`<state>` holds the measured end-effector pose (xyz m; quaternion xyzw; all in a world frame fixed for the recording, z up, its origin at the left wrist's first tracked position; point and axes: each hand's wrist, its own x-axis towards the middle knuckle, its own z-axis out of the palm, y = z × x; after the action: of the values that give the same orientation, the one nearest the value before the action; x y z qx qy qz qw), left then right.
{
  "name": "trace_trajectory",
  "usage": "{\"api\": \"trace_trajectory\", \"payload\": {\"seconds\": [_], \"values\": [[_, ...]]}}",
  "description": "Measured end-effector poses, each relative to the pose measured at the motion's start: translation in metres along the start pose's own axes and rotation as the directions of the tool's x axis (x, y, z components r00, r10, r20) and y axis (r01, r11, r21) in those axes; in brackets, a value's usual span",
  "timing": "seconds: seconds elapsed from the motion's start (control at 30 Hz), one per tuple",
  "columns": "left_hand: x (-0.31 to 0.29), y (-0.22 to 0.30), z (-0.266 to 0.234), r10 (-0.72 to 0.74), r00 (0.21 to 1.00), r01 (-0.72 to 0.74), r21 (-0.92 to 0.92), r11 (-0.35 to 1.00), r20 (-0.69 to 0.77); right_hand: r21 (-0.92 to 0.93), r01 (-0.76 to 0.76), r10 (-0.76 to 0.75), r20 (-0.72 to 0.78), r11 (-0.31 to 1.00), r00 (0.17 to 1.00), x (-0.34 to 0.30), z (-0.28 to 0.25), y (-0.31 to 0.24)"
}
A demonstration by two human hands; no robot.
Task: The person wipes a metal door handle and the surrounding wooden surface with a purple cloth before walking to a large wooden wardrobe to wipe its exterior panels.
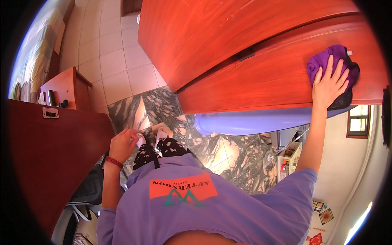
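A purple cloth [318, 61] with a dark edge lies bunched against a red wooden door panel [261, 77] at the upper right. My right hand [330, 81] presses flat on it, fingers spread and arm stretched out. Low on the left, beside my trousers, my left hand [123, 145] hangs with its fingers curled together. A red beaded bracelet [114, 162] circles that wrist. Whether anything sits between those fingertips cannot be made out; a white shoe [141, 140] shows right behind them.
Another dark red door [53, 151] stands at my left. Below the red panel runs a rounded blue-violet surface [249, 121]. Dark marbled tiles [241, 163] lie underfoot, with pale tiles [94, 49] beyond. A small wooden cabinet [67, 90] and a black chair [87, 190] are on the left.
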<state>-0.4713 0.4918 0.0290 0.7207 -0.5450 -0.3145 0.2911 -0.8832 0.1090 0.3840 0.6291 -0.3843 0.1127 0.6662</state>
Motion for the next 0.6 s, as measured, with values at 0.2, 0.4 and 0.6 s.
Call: {"api": "trace_trajectory", "payload": {"seconds": [0.2, 0.4, 0.6], "values": [[0.007, 0.007, 0.017, -0.041, 0.997, 0.041, -0.008, 0.999, 0.064, 0.581, 0.462, -0.690, 0.258, 0.670, 0.676, -0.068, 0.026, -0.120], [-0.014, -0.014, 0.028, -0.267, 0.963, 0.265, -0.036, 0.963, -0.036, 0.718, 0.577, -0.885, 0.118, 0.389, 0.451, -0.142, 0.096, -0.271], [-0.041, -0.004, 0.062, -0.507, 0.855, 0.503, -0.064, 0.862, -0.106, 0.289, 0.930, -0.970, 0.022, -0.226, -0.243, -0.199, 0.119, -0.385]]}}
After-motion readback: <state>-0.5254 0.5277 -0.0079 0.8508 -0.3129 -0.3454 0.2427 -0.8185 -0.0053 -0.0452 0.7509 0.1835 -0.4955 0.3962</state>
